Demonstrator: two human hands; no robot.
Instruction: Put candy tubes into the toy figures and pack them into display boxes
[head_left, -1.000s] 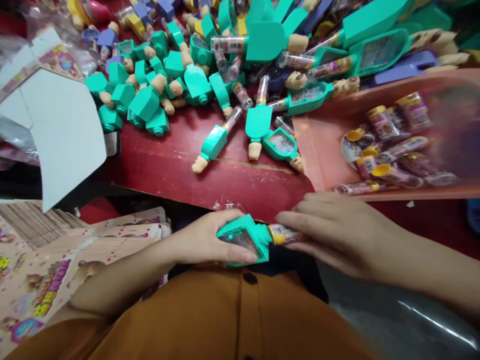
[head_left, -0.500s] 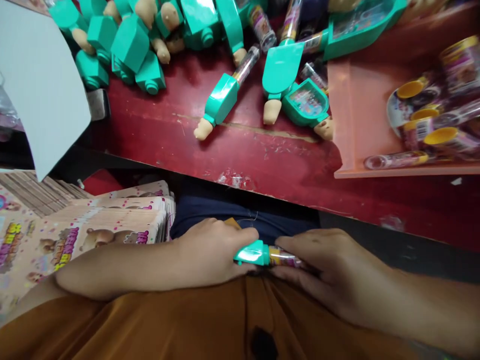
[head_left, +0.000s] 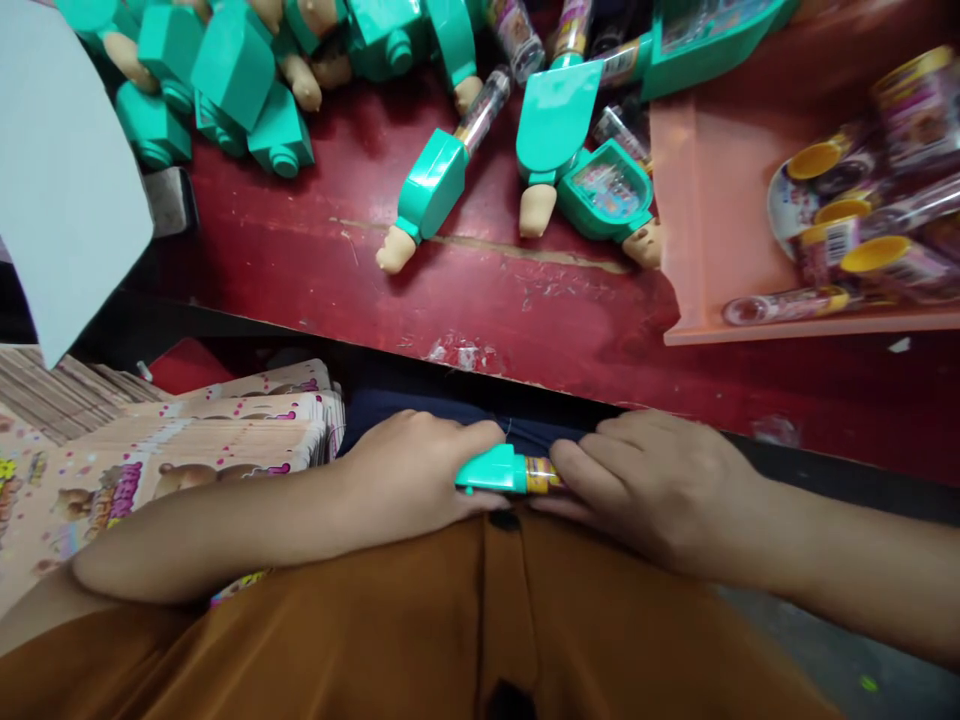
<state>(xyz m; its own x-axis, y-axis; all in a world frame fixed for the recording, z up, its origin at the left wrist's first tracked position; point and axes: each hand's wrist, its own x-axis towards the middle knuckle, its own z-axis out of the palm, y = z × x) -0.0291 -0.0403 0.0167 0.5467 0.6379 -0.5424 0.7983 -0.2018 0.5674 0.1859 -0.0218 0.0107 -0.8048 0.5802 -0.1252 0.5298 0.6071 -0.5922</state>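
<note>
Low in front of my body, my left hand point(head_left: 420, 465) is closed around a green plastic toy case point(head_left: 491, 470), most of it hidden by my fingers. A clear tube with a yellow printed band point(head_left: 538, 474) joins the case's right end. My right hand point(head_left: 652, 490) wraps round that tube, its fingers covering the far end. On the table ahead lies a similar green case with a bear-shaped tip point(head_left: 433, 187) and a tube at its other end. Beside it are another green case point(head_left: 555, 120) and one showing a clear window with small colourful pieces point(head_left: 607, 195).
A red table point(head_left: 480, 310) spans the view, with a pile of green cases point(head_left: 232, 75) at back left. An orange tray point(head_left: 705, 220) on the right holds several printed tubes with yellow ends. Stacks of printed bear cards point(head_left: 225, 435) stand at left, below a white sheet point(head_left: 67, 170).
My right hand has shifted its grip; its fingers now curl over the tube and hide more of it. The held piece sits slightly higher and further left in view.
</note>
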